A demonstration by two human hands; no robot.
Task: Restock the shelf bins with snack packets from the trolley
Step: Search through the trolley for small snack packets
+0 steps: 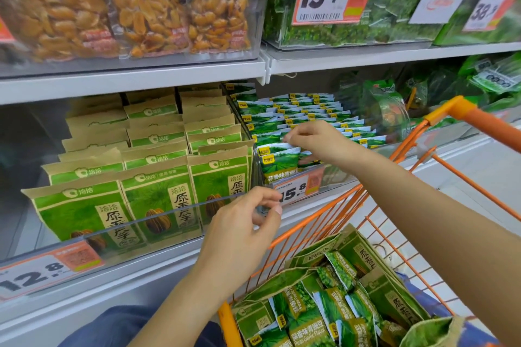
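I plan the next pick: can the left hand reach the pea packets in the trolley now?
Probably yes: the left hand holds no packet, and the pea packets lie uncovered in the open-topped trolley just below it.

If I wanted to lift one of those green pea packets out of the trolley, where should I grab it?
Probably by its sealed top edge, coming from above. The pea packets lie jumbled and overlapping in the orange trolley, so their flat faces are partly buried, while thin crimped edges stick up free. A pinch there should pull one clear without dragging its neighbours.
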